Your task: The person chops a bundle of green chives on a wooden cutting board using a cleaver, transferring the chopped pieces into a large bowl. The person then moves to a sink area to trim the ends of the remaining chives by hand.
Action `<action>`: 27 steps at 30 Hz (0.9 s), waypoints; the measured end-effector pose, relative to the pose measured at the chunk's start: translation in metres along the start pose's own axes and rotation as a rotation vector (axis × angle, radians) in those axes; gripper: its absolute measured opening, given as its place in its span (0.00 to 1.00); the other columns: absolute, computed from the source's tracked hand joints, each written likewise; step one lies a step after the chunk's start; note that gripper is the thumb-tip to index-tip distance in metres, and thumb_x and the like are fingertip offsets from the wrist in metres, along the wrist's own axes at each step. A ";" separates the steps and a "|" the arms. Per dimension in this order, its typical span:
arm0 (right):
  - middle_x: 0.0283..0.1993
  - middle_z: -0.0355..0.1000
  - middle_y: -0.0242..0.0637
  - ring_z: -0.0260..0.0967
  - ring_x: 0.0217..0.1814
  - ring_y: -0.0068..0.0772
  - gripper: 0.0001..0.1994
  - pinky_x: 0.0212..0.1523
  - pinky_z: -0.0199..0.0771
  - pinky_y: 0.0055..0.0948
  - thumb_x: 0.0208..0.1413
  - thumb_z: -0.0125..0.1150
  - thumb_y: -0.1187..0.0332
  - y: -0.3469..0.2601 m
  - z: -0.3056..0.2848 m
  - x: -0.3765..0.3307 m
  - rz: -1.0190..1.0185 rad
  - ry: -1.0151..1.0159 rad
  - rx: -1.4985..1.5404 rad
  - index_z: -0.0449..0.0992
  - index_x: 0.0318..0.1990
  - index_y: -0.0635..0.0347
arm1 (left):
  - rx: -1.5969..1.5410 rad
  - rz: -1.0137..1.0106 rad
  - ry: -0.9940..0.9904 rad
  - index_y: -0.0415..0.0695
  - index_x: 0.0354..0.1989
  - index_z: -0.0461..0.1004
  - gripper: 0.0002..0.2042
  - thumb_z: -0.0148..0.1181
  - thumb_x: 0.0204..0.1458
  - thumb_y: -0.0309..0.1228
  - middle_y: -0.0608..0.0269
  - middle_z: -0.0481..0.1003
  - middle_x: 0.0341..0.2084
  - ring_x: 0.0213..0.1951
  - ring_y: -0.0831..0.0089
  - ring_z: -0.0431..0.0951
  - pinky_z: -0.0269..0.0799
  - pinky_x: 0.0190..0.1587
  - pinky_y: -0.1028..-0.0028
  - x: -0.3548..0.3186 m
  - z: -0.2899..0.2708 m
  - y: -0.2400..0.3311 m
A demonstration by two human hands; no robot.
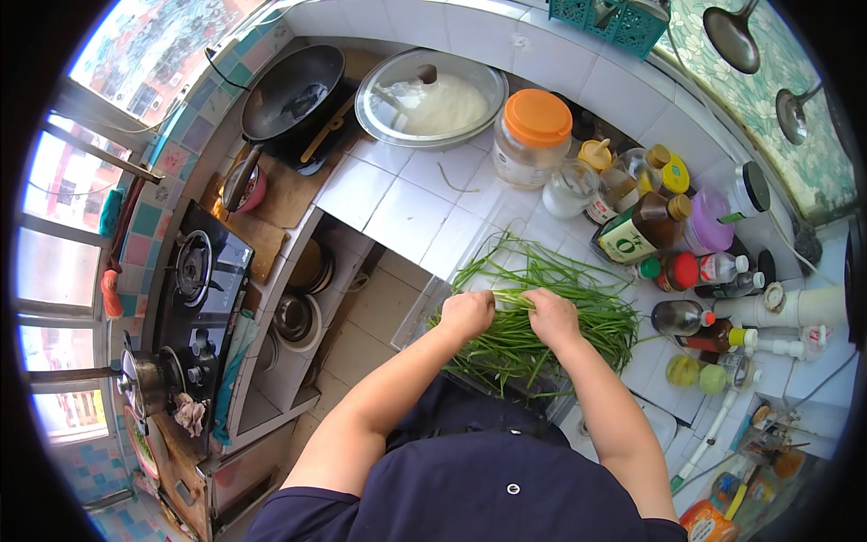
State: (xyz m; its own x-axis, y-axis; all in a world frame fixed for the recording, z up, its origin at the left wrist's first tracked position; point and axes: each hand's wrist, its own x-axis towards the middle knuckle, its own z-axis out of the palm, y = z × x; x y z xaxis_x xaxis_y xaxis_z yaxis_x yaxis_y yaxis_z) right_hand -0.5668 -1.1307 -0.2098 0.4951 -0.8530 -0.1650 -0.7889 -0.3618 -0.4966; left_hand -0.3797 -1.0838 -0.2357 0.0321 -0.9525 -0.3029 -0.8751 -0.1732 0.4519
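Note:
A large loose heap of chives (587, 339), long, thin and green, is spread on the white tiled counter in front of me. Above the heap, my left hand (468, 314) is closed around one end of a small bunch of chives (512, 299). My right hand (551, 316) grips the same bunch a short way to the right. Pale green stalks show in the gap between the two fists. The fingertips of both hands are mostly hidden from above. Beneath the heap, a clear plastic sheet or tray (417, 318) shows at the left edge.
An orange-lidded jar (533, 135) and a glass-lidded pan (432, 99) stand at the back. Several bottles, among them a dark brown bottle (646, 228), crowd the right side. A black wok (293, 95) sits back left, with a gas stove (194, 271) and pot (144, 379) at left.

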 end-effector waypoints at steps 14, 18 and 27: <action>0.41 0.72 0.33 0.73 0.41 0.45 0.08 0.42 0.73 0.43 0.48 0.62 0.67 -0.004 0.019 0.025 0.079 -0.098 -0.042 0.79 0.38 0.50 | -0.202 -0.089 -0.051 0.46 0.44 0.70 0.14 0.55 0.49 0.34 0.48 0.78 0.30 0.36 0.52 0.79 0.74 0.39 0.56 0.008 0.016 -0.012; 0.42 0.71 0.36 0.73 0.45 0.46 0.10 0.45 0.73 0.44 0.49 0.61 0.66 -0.003 0.014 0.029 0.131 -0.193 -0.100 0.78 0.41 0.50 | -0.152 0.024 -0.012 0.46 0.42 0.69 0.13 0.57 0.48 0.32 0.50 0.78 0.29 0.35 0.53 0.79 0.74 0.37 0.57 0.011 0.023 -0.010; 0.42 0.71 0.38 0.72 0.46 0.47 0.13 0.45 0.72 0.45 0.48 0.63 0.65 0.002 0.022 0.030 0.115 -0.177 -0.082 0.73 0.42 0.53 | -0.456 -0.119 0.066 0.43 0.43 0.69 0.14 0.60 0.47 0.30 0.57 0.78 0.27 0.35 0.55 0.79 0.73 0.38 0.59 0.015 0.033 -0.003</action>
State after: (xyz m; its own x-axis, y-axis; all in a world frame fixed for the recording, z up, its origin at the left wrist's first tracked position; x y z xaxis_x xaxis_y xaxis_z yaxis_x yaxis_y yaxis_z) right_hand -0.5453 -1.1487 -0.2343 0.4510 -0.8135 -0.3672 -0.8671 -0.3017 -0.3964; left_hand -0.3928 -1.0899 -0.2692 0.1626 -0.9309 -0.3272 -0.5628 -0.3599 0.7441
